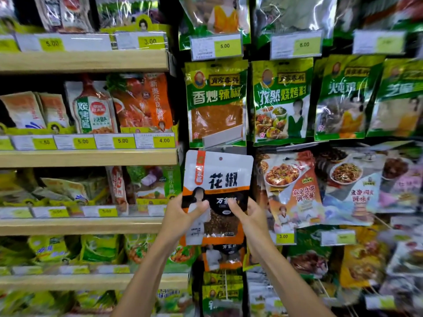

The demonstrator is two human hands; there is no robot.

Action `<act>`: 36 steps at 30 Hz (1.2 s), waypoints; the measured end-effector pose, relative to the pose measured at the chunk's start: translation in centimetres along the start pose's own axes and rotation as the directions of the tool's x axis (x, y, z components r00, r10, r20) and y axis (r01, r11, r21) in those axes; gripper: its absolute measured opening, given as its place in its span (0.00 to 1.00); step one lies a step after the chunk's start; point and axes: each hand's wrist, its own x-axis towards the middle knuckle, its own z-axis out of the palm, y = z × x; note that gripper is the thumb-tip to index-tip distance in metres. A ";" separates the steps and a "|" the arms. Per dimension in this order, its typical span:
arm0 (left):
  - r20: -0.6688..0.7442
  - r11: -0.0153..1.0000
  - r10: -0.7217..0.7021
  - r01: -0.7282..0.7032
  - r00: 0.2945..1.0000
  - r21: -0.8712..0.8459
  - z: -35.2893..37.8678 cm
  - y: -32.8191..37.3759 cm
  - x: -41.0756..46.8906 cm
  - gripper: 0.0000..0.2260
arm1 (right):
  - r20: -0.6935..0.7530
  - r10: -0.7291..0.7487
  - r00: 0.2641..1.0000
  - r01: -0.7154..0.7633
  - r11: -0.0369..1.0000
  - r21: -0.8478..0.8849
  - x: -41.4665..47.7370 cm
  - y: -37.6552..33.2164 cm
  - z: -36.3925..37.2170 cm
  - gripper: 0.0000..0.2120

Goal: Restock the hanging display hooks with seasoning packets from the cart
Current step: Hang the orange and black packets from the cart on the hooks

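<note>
Both hands, left hand (183, 211) and right hand (248, 212), pinch the white peppercorn packet (217, 179) just under the green chili packet (216, 101), so next is probably lining its hang hole (220, 158) onto a hook.

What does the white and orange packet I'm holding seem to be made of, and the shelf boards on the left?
White and orange packet: likely glossy plastic film; it catches light, has a clear window showing the spice and a punched hang hole. Shelf boards: pale wood or wood-look laminate, matte, faint grain; which one is unclear.
</note>
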 end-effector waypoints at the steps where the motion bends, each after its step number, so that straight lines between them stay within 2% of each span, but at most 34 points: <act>1: 0.027 0.999 0.024 -0.025 0.999 0.030 0.3 0.1 0.1 0.05 | -0.021 0.006 1.000 -0.006 1.000 0.006 0.0 0.1 -0.4 0.13; 3: 0.031 0.990 0.093 -0.095 0.995 0.099 0.2 0.7 0.6 0.03 | -0.046 0.018 0.999 -0.018 1.000 0.001 0.2 0.4 -1.4 0.15; 5: -0.125 0.939 0.237 -0.194 0.963 0.285 -0.7 1.8 1.5 0.05 | -0.072 0.008 0.997 -0.012 0.999 -0.049 0.5 0.8 -2.5 0.14; 6: -0.218 0.864 0.381 -0.261 0.899 0.430 -1.3 2.5 2.1 0.08 | -0.082 0.003 0.997 -0.009 0.997 -0.074 0.7 1.1 -3.0 0.13; 7: -0.268 0.748 0.546 -0.318 0.794 0.583 -2.0 3.2 2.8 0.08 | -0.090 0.003 0.996 -0.011 0.996 -0.087 0.8 1.4 -3.4 0.11; 9: -0.227 0.489 0.779 -0.340 0.584 0.803 -3.0 4.1 4.7 0.09 | -0.107 0.002 0.994 -0.012 0.995 -0.094 1.1 1.9 -4.0 0.09; 10: -0.178 0.392 0.829 -0.323 0.531 0.862 -3.5 4.4 5.7 0.10 | -0.114 0.001 0.993 -0.013 0.995 -0.098 1.4 2.1 -4.2 0.09; 11: -0.129 0.320 0.847 -0.300 0.516 0.899 -3.9 4.5 6.7 0.11 | -0.117 -0.001 0.993 -0.011 0.994 -0.104 1.6 2.2 -4.3 0.10; 14: -0.019 0.203 0.836 -0.276 0.548 0.939 -4.7 3.3 8.8 0.13 | -0.102 -0.018 0.995 0.000 0.986 -0.165 2.5 2.3 -4.2 0.10; 18: 0.053 0.136 0.830 -0.295 0.556 0.946 -5.4 0.7 9.3 0.11 | -0.104 -0.031 0.994 0.006 0.973 -0.233 3.9 2.0 -3.8 0.06; 21: 0.065 0.145 0.809 -0.305 0.584 0.941 -5.7 -0.6 9.2 0.11 | -0.106 -0.031 0.994 0.005 0.971 -0.238 4.9 1.7 -3.4 0.08; 25: 0.071 0.151 0.814 -0.327 0.577 0.933 -5.9 -0.7 9.2 0.11 | -0.113 0.004 0.994 -0.028 0.978 -0.207 6.0 1.4 -2.8 0.15; 29: 0.063 0.166 0.820 -0.342 0.568 0.925 -6.0 -1.0 9.1 0.13 | -0.162 0.000 0.987 -0.034 0.977 -0.210 6.7 1.6 -2.3 0.05; 32: 0.055 0.177 0.824 -0.348 0.564 0.921 -5.9 -1.0 9.1 0.13 | -0.192 0.005 0.981 -0.052 0.969 -0.241 7.3 2.1 -1.9 0.03; 36: 0.049 0.188 0.818 -0.348 0.573 0.919 -5.9 -1.0 9.1 0.13 | -0.225 0.057 0.973 -0.125 0.946 -0.298 9.6 2.4 -1.4 0.18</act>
